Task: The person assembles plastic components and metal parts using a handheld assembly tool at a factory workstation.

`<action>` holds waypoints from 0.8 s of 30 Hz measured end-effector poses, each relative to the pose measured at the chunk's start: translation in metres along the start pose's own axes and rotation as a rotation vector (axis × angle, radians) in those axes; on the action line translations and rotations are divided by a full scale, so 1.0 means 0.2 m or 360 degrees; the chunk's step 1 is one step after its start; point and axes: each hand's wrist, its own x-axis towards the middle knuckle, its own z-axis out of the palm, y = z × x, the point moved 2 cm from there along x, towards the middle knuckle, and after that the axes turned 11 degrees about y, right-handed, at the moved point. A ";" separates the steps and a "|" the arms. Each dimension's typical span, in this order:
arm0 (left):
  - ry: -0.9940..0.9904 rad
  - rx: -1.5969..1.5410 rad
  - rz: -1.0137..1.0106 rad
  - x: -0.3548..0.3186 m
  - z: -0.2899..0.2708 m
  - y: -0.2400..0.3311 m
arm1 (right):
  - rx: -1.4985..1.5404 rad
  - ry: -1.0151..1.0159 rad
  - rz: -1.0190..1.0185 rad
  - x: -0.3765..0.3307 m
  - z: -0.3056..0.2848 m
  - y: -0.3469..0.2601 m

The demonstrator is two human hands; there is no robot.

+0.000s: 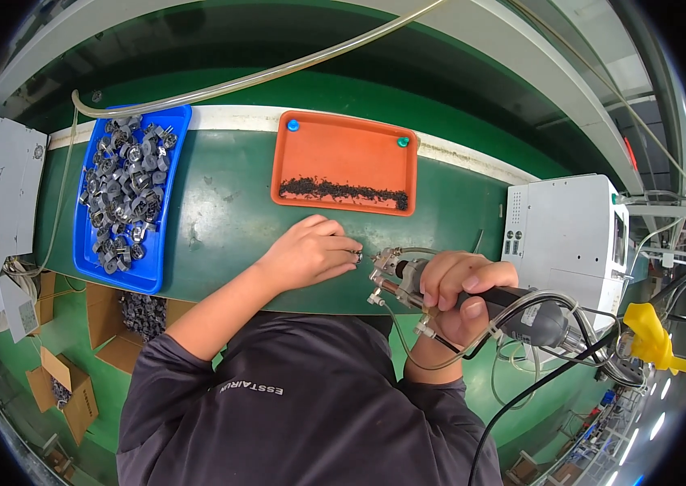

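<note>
My right hand (pixel 464 292) is wrapped around a black power screwdriver (pixel 521 317), which lies sideways with its metal head pointing left. Fittings and thin air tubes sit on that head (pixel 387 266). Facing its tip, my left hand (pixel 310 253) pinches a small grey part (pixel 358 256), mostly hidden by the fingers. Whether tip and part touch, I cannot tell. Just beyond my hands is an orange tray (pixel 343 154) with a band of tiny black screws (pixel 343 191) along its near side. A blue tray (pixel 156 243) on the left holds many grey and black parts (pixel 128 178).
The green bench (pixel 221 235) runs across, with a white machine box (pixel 562 227) at right and another white case (pixel 10 178) at left. A clear hose (pixel 262 77) arches over the back. Cables trail from the screwdriver. Cardboard boxes (pixel 108 316) of parts stand on the floor.
</note>
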 end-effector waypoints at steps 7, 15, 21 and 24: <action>0.0022 0.0037 0.0019 0.00 0.00 0.00 | -0.0027 0.0009 0.0020 0.00 0.01 -0.01; 0.0020 0.0048 0.0014 0.00 0.00 0.01 | -0.0025 0.0012 0.0024 0.00 0.02 0.00; 0.0026 0.0037 0.0009 0.00 0.01 -0.01 | 0.0030 0.0201 0.0154 -0.01 0.06 0.03; 0.0013 0.0045 0.0022 0.00 0.01 -0.01 | -0.0070 0.0113 0.0222 0.01 0.09 0.04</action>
